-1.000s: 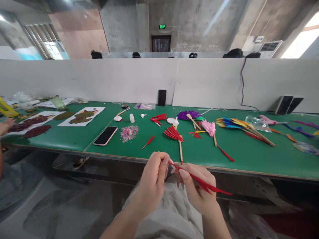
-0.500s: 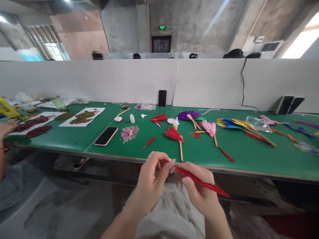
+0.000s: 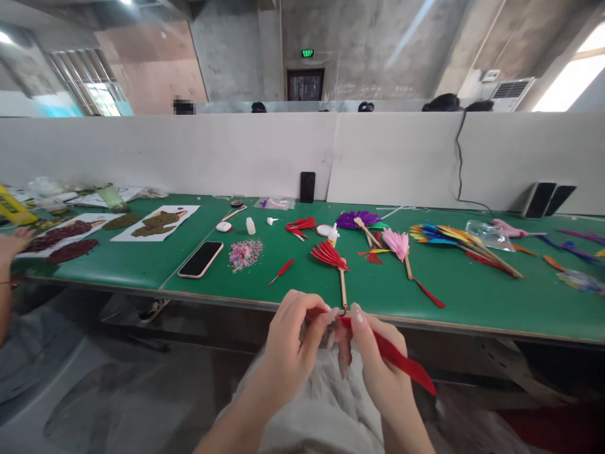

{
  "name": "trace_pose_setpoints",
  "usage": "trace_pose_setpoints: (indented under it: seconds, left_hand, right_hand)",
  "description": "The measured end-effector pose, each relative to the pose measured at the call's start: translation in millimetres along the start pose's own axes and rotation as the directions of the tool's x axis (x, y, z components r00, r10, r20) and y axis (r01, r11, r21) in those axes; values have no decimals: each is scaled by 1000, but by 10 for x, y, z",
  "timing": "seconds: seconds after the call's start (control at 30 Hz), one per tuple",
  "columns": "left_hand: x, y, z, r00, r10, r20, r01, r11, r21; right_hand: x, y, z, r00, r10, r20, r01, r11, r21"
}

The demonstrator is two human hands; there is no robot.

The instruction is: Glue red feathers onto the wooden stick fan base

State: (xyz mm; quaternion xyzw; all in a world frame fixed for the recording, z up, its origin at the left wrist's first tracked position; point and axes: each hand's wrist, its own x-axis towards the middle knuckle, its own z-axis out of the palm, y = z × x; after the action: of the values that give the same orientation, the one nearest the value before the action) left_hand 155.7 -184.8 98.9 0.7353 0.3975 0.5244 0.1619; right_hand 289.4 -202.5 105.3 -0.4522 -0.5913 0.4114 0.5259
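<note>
A red ribbon [image 3: 409, 367] runs through my right hand [image 3: 378, 347], pinched between thumb and fingers, its wide tail hanging past the palm to the lower right. My left hand [image 3: 295, 331] is closed in a pinch at the ribbon's narrow end, fingertips almost meeting those of the right; the exact grip is partly hidden. Just beyond my fingertips, on the table edge, lies a red feather fan [image 3: 331, 255] with a wooden handle and a small dark loop at its lower end. A single red piece [image 3: 282, 271] rests left of the fan.
On the green table [image 3: 283, 296] are a phone [image 3: 201, 259], colourful bits [image 3: 246, 254], a small white bottle [image 3: 250, 226], a glue bottle [image 3: 333, 235], a pink fan [image 3: 396, 243], a purple fan [image 3: 360, 219] and a multicoloured fan [image 3: 439, 235]. Another person's hand [image 3: 14, 243] is at far left.
My right thumb has moved up and forward along the ribbon towards its narrow end. The ribbon has turned, so its tail looks broader and hangs lower.
</note>
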Motion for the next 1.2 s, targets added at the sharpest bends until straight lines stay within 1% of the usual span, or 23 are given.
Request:
trace_pose_setpoints:
  seconds: [0.1, 0.2, 0.43, 0.57, 0.67, 0.73, 0.9, 1.1, 1.2]
  left_hand:
    - [-28, 1, 12, 999, -35, 32, 36, 999, -31]
    - [-45, 2, 21, 997, -57, 47, 60, 996, -67]
    - [-60, 19, 26, 994, -98, 43, 103, 986, -129]
    - [-54, 19, 29, 993, -121, 13, 121, 984, -130]
    - [-36, 15, 31, 990, -138, -15, 136, 986, -95]
    - [-25, 13, 32, 990, -142, -4, 142, 987, -71]
    - [-32, 16, 32, 980, -184, 74, 190, 978, -85]
    - [-53, 32, 31, 967, -238, 94, 248, 962, -112]
    - [-57, 35, 33, 964, -250, 87, 259, 959, -110]
  right_hand:
    - [-7, -24, 22, 999, 23, -44, -22, 1000, 22]
    - [-16, -28, 21, 999, 24, -32, -23, 1000, 17]
    - [-18, 3, -18, 998, -58, 1, 58, 997, -58]
    - [-18, 5, -17, 998, -55, -15, 54, 997, -56]
    - [-22, -3, -14, 998, -66, -1, 66, 995, -78]
    - [-22, -6, -9, 998, -56, 5, 56, 995, -82]
    - [-12, 12, 10, 1000, -16, -25, 16, 1000, -19]
    - [-25, 28, 18, 999, -8, -42, 9, 1000, 30]
    - [-28, 23, 23, 999, 10, -47, -8, 999, 39]
